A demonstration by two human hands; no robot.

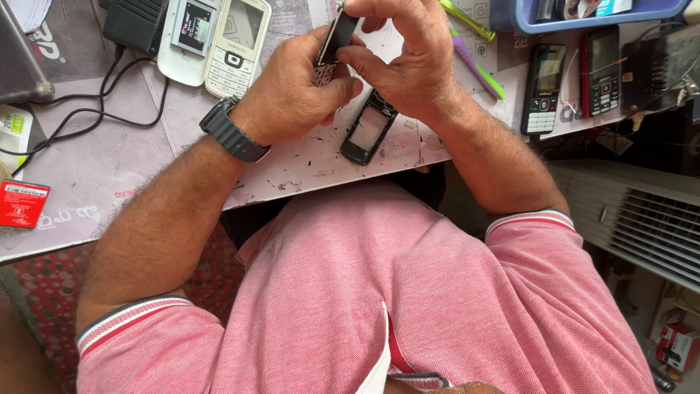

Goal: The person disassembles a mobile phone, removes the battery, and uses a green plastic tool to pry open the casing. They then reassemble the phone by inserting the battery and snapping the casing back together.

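Observation:
Both my hands hold a small dark mobile phone body (pixel 334 42) above the worktable (pixel 109 168). My left hand (pixel 295 87), with a dark watch on its wrist, grips the phone from below at the keypad end. My right hand (pixel 405 55) pinches its upper end from above. A black phone front frame (pixel 368 131) with an empty window lies on the table just under my hands.
Two white keypad phones (pixel 219 40) and a black charger with cable (pixel 135 25) lie at the upper left. A black phone (pixel 543 87) and a red phone (pixel 601 73) lie at right, below a blue tray (pixel 583 22). Green and purple tools (pixel 474 51) sit beside them. A red battery (pixel 22 204) lies far left.

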